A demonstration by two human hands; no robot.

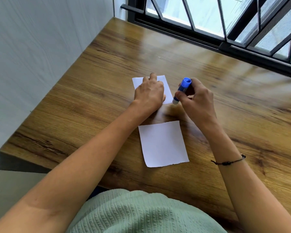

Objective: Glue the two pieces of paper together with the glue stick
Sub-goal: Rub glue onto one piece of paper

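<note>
Left hand (149, 92) lies palm-down, fingers spread flat on the far paper (166, 84), pinning it to the wooden table (91, 98). Right hand (194, 98) grips the blue glue stick (182, 89), tilted, white tip down at that sheet's near right corner. Near paper (163, 143) lies untouched, apart, between the forearms.

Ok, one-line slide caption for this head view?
Left hand pins far paper; right hand presses glue stick at its corner; near paper waits.
</note>
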